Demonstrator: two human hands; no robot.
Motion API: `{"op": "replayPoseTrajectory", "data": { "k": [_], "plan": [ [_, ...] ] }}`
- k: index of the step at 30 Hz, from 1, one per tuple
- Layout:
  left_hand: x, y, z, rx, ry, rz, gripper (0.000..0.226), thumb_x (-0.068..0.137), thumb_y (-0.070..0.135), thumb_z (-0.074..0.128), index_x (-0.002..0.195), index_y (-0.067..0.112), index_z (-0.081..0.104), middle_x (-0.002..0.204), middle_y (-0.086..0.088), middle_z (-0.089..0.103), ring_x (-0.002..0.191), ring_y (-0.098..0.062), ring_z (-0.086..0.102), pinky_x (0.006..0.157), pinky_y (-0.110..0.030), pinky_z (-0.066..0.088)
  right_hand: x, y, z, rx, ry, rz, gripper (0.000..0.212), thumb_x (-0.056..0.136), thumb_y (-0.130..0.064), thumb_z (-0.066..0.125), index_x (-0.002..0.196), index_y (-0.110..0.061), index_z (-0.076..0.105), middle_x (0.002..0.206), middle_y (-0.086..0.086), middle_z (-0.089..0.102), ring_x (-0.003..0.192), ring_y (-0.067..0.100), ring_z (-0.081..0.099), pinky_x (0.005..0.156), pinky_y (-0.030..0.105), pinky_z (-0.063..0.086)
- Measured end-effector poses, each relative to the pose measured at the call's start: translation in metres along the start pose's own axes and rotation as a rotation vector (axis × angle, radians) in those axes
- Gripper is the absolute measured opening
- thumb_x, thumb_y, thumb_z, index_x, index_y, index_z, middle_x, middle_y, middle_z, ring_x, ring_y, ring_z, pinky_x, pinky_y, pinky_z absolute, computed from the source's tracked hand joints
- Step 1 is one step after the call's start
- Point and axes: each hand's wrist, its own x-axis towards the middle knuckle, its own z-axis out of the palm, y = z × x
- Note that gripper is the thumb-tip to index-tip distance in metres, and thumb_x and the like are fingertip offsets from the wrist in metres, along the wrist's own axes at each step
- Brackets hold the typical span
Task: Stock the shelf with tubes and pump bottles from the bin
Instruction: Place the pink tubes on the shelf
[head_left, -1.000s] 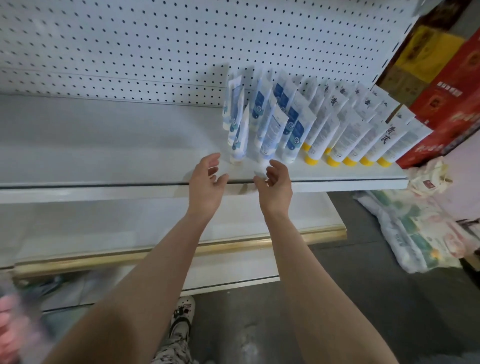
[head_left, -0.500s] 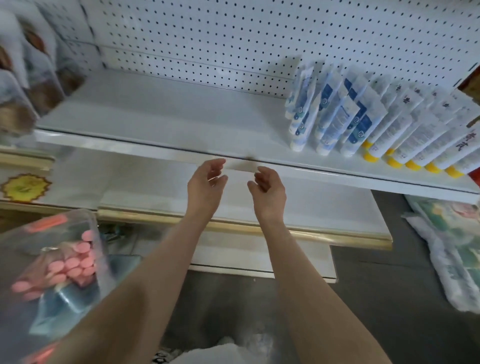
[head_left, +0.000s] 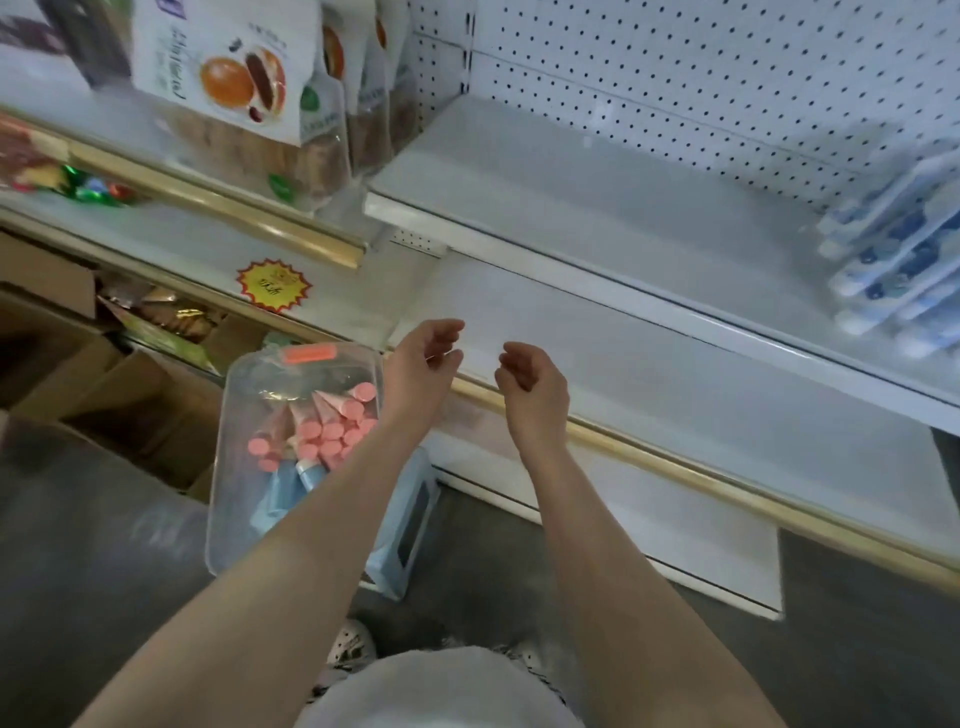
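Observation:
A clear plastic bin (head_left: 234, 415) stands low at the left, holding several tubes with pink caps (head_left: 332, 431) and blue items under them. My left hand (head_left: 423, 364) hovers just right of the bin's far corner, fingers loosely curled, holding nothing. Beside it, my right hand (head_left: 530, 384) also hangs loosely curled and empty, over the gold-edged lower shelf. The white shelf (head_left: 597, 197) stretches bare above both hands. Several white-and-blue tubes (head_left: 893, 260) stand blurred at its far right.
Snack bags (head_left: 239, 93) fill the neighbouring shelf at upper left. Cardboard boxes (head_left: 104, 384) sit on the floor left of the bin. A pale blue container (head_left: 410, 519) stands under my left forearm. The white pegboard (head_left: 727, 78) backs the shelf.
The view has swung left and down, away from the stocked tubes to the bin. Both empty hands have drawn back from the shelf edge and come lower, near the bin.

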Motion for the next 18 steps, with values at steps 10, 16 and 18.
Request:
{"op": "replayPoseTrajectory", "data": {
  "k": [10,16,18],
  "plan": [
    [0.005,-0.086,-0.120,0.050,0.076,-0.136,0.032,0.087,0.000,0.059,0.111,0.019,0.066,0.102,0.005,0.069,0.098,-0.011,0.064,0.093,-0.024,0.050,-0.037,0.011,0.131,-0.044,-0.170,0.060,0.022,0.088,-0.004,0.062,0.101,-0.022,0.065,0.095,-0.011,0.067,0.088,0.004,0.063,0.082,0.007,0.046],
    [0.002,-0.135,-0.154,0.055,0.097,-0.274,0.034,0.085,0.000,0.058,0.106,0.026,0.066,0.101,0.004,0.069,0.101,-0.015,0.065,0.095,-0.032,0.049,-0.051,0.031,0.179,-0.098,-0.266,0.166,0.027,0.087,-0.007,0.062,0.111,-0.017,0.068,0.103,-0.008,0.071,0.094,0.004,0.066,0.087,0.018,0.051],
    [0.000,-0.151,-0.159,0.055,0.101,-0.328,0.032,0.087,-0.001,0.059,0.111,0.019,0.066,0.103,0.004,0.069,0.100,-0.013,0.064,0.094,-0.028,0.049,-0.053,0.038,0.190,-0.103,-0.301,0.169,0.027,0.089,-0.006,0.062,0.112,-0.017,0.069,0.104,-0.007,0.071,0.094,0.003,0.066,0.086,0.014,0.050]
  ]
}}
